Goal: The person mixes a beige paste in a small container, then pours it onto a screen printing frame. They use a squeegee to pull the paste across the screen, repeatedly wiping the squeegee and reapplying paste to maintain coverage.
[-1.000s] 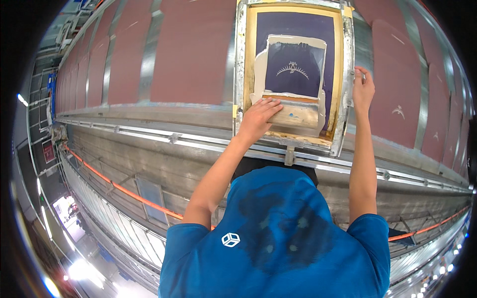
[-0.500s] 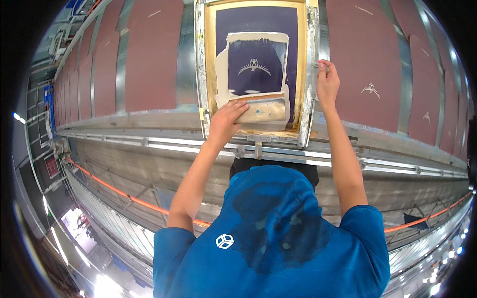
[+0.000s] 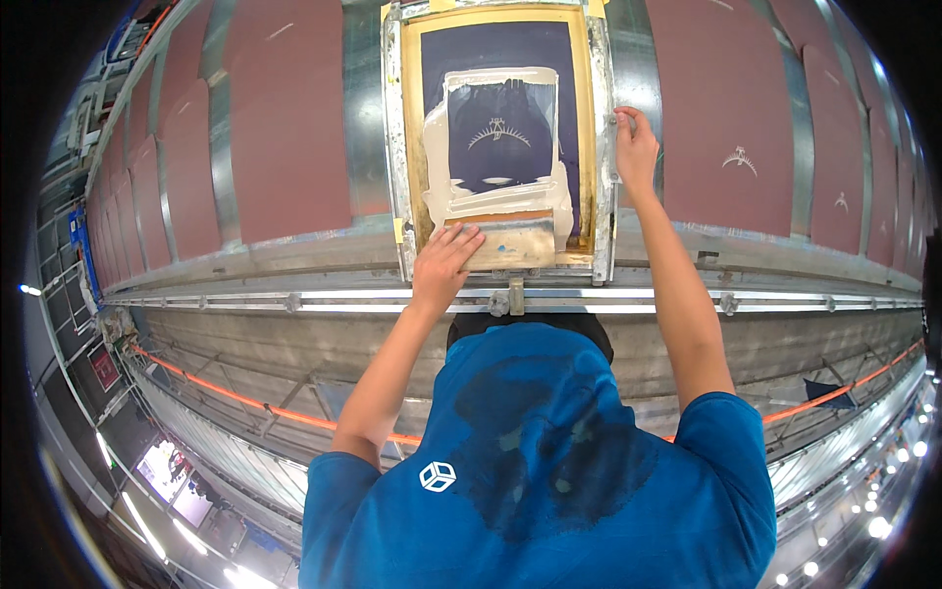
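A silk-screen printing frame (image 3: pixel 602 157) lies in front of me, its dark mesh (image 3: pixel 491 47) carrying a pale arched design (image 3: pixel 498 133). Off-white ink (image 3: pixel 440 177) rings the design, and a thick ridge of it lies just beyond the squeegee. My left hand (image 3: pixel 444 263) is closed over the left end of a wooden squeegee (image 3: pixel 515 247), which lies across the near end of the mesh. At the frame's right side my right hand (image 3: pixel 636 155) pinches the outer edge by a small bolt, thumb and fingers together.
Reddish-brown panels (image 3: pixel 285 128) lie in a row along the long table on both sides; one panel (image 3: pixel 726 98) on the right bears a pale arched print (image 3: pixel 739 160). A metal rail (image 3: pixel 392 299) runs along the table's near edge. An orange bar (image 3: pixel 226 389) is lower down.
The squeegee in my left hand has moved nearer to me and lies flatter at the frame's near end. More of the ink ridge shows beyond it. My right hand stays at the frame's edge.
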`<state>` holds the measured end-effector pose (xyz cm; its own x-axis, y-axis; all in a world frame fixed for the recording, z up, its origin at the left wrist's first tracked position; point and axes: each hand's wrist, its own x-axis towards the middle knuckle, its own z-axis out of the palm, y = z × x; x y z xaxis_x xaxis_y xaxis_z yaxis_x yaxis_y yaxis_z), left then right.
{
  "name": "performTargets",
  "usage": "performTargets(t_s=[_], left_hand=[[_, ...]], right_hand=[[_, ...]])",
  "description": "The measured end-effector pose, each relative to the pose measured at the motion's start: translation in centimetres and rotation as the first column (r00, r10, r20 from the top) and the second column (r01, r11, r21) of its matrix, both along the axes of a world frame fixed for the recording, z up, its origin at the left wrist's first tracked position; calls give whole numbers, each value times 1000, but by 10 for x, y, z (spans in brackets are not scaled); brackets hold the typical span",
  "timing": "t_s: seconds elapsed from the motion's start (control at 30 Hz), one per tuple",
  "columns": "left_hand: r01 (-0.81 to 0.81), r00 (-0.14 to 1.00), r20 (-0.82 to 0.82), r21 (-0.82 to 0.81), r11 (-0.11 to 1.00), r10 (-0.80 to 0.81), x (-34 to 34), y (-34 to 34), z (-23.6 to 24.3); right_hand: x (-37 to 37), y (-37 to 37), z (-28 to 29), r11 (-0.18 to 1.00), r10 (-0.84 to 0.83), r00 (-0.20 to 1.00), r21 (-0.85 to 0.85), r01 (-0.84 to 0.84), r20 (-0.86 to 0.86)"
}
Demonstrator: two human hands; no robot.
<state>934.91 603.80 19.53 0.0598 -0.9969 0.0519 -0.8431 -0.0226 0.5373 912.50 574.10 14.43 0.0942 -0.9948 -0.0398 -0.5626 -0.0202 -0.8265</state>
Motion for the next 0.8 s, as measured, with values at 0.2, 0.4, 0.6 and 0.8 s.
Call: performTargets(t_s=[0.2,0.4,0.6,0.8], left_hand=[[36,997,71,-31,999,-34,15,-28,-16],[-11,1000,6,-67,998,11,66,-133,-21],[-49,986,-140,279,959,91,104,-242,26],[8,999,-32,157,988,-3,96,-235,1]], right_hand=[[-3,0,9,994,-12,999,108,18,-53],[-6,-8,35,861,222,828,-295,-415,-515],[79,-34,89,722,578,681,-106,-684,-450],[77,-11,41,776,532,782,-183,-604,-326]])
